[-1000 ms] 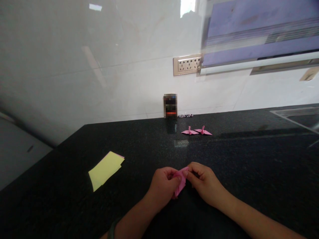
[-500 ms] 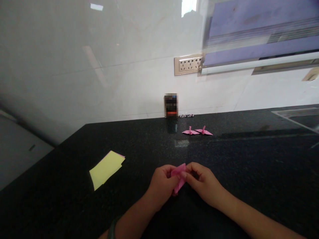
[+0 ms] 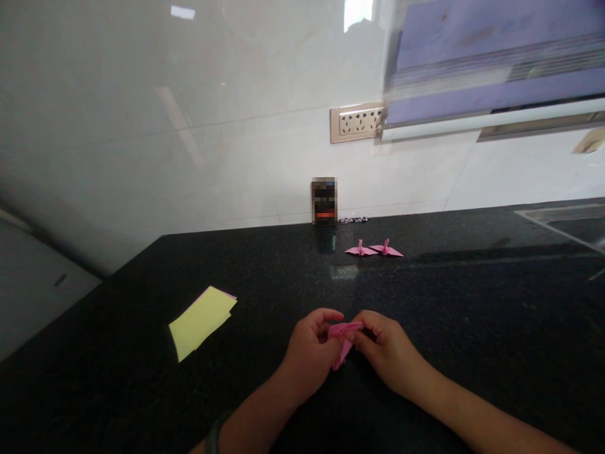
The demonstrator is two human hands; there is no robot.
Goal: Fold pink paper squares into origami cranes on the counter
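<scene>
Between my two hands is a piece of folded pink origami paper (image 3: 344, 334), held just above the dark countertop. My left hand (image 3: 312, 343) grips its left side, thumb in front and index finger raised a little over the top. My right hand (image 3: 380, 340) pinches the upper right part between thumb and index finger. The fold stands partly open, with one flap pointing right; its back is hidden by my fingers. Farther off, two pink paper cranes (image 3: 361, 250) stand side by side with their wings spread.
A stack of yellow paper sheets (image 3: 201, 323) lies to the left on the black countertop (image 3: 265, 271), a pink edge showing beneath. A blurred dark box (image 3: 324, 202) stands against the tiled wall, beside a beaded strand (image 3: 353, 220). A socket panel (image 3: 357, 123) is on the wall.
The pink paper has turned and its upper flap now points right instead of up. My left index finger has lifted off the top edge. The cranes and yellow sheets have not moved.
</scene>
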